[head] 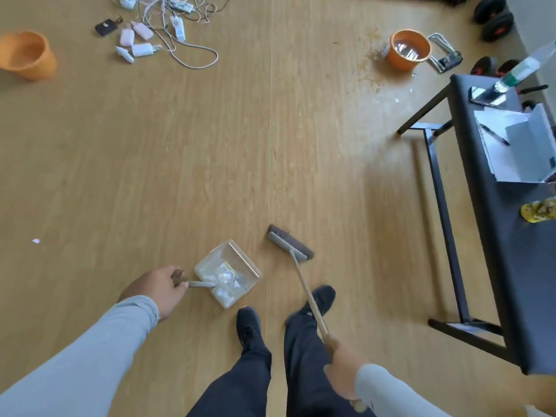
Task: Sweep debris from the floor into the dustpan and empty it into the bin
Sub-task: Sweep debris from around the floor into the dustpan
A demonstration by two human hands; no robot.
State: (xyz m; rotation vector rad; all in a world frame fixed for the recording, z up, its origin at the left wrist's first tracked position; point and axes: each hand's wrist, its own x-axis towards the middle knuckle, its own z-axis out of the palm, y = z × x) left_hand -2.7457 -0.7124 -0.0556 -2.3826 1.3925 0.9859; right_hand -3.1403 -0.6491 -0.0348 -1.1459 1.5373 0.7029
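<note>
Far ahead and left of the left hand (156,288), an orange plastic bin (27,55) is seen on the wooden floor (180,161), and a small white scrap (35,241) lies unswept well to that hand's left. By this grip the handle of the clear plastic dustpan (228,273) is held, its fingers curled round it; white paper debris (224,278) is already gathered in the pan just beyond the fingers. The wooden handle of the grey-headed, dark-bristled broom (290,242) is clasped by the right hand (343,368). Sweeping is judged largely done; emptying into the bin is left.
</note>
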